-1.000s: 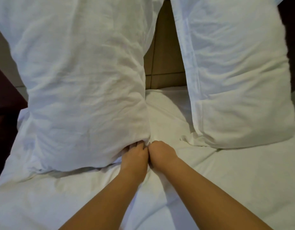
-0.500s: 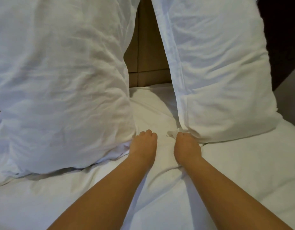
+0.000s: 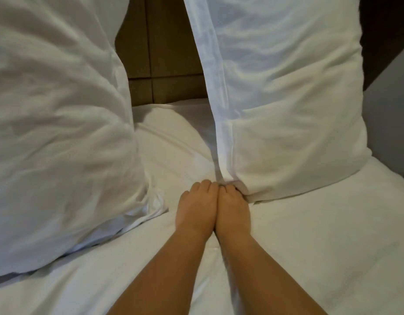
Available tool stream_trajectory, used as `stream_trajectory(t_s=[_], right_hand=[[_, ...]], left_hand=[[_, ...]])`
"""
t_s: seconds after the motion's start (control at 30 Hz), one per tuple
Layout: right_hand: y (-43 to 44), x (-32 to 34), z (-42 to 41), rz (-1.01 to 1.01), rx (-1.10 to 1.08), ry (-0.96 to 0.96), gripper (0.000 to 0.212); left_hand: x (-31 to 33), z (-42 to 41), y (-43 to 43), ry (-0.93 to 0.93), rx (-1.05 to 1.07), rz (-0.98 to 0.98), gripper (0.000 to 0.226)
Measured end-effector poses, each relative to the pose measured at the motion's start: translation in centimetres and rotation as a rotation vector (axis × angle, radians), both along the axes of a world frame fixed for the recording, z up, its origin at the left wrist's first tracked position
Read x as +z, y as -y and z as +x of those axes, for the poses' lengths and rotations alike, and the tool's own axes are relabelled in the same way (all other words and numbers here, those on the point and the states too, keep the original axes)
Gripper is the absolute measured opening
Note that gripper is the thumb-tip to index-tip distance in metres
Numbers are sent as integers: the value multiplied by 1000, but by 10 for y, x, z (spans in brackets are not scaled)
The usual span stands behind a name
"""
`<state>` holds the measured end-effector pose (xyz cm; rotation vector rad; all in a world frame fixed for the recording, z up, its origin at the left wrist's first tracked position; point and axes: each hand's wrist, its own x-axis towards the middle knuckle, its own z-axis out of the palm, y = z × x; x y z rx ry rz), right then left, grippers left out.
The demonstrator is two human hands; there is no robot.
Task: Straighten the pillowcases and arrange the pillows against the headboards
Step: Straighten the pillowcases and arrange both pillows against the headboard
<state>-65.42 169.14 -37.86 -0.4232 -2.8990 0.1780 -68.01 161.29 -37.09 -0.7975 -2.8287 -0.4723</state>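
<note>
White bedding fills the frame: a rumpled left pillow (image 3: 60, 133) leans upright at nine o'clock, its case bunched loose at the lower corner, beside a strip of brown headboard (image 3: 164, 53) showing at twelve o'clock. Near the centre of the bed (image 3: 310, 246), a person's left hand (image 3: 196, 205) and right hand (image 3: 234, 205) lie side by side, touching, knuckles up. They sit at the seven o'clock corner of the right pillow (image 3: 287, 110), which stands against the headboard at two o'clock. The right hand's fingers (image 3: 230, 190) are curled together and pinch the corner of the case, where its long hem (image 3: 219, 110) runs down. The left hand's fingers are curled close against that hem, but their tips are hidden, so a grip cannot be told. The step in hand appears to be straightening this case. It would go best with a firm, even pull down and outward along the hem, drawing the slack flat without tipping the pillow off the headboard.
</note>
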Motion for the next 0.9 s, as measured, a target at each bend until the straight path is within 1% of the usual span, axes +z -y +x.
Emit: stream_trajectory(t_s=[0.13, 0.27, 0.3, 0.37, 0.4, 0.43, 0.5, 0.53, 0.57, 0.67, 0.73, 0.8, 0.9], right_hand=[[-2, -2, -1, 19, 4, 15, 28], [-1, 1, -1, 77, 4, 105, 33], [-1, 5, 1, 95, 8, 119, 34], [1, 15, 6, 112, 34, 145, 37], [4, 24, 9, 135, 50, 176, 35], [6, 33, 14, 153, 59, 249, 27], [12, 54, 22, 212, 94, 404, 4], [11, 60, 26, 253, 128, 436, 14], [10, 68, 31, 280, 170, 503, 20], [18, 90, 45, 352, 254, 615, 26], [27, 103, 52, 352, 269, 590, 28], [45, 116, 59, 298, 274, 499, 29], [86, 140, 69, 195, 332, 329, 26]], left_hand=[[-4, -4, -3, 49, -8, -4, 28], [6, 1, -2, 84, -41, -29, 34], [12, 3, -1, 89, -40, -48, 31], [29, 10, 4, 154, -46, -141, 10], [30, 12, 6, 155, -44, -194, 6], [33, 14, 8, 176, -54, -229, 11], [43, 20, 13, 189, -86, -300, 17], [49, 25, 15, 192, -104, -328, 18], [54, 31, 18, 199, -121, -347, 19], [67, 53, 36, 200, -156, -379, 28], [77, 67, 55, 189, -150, -361, 32], [91, 77, 79, 167, -106, -350, 32], [121, 87, 116, 115, 22, -372, 35]])
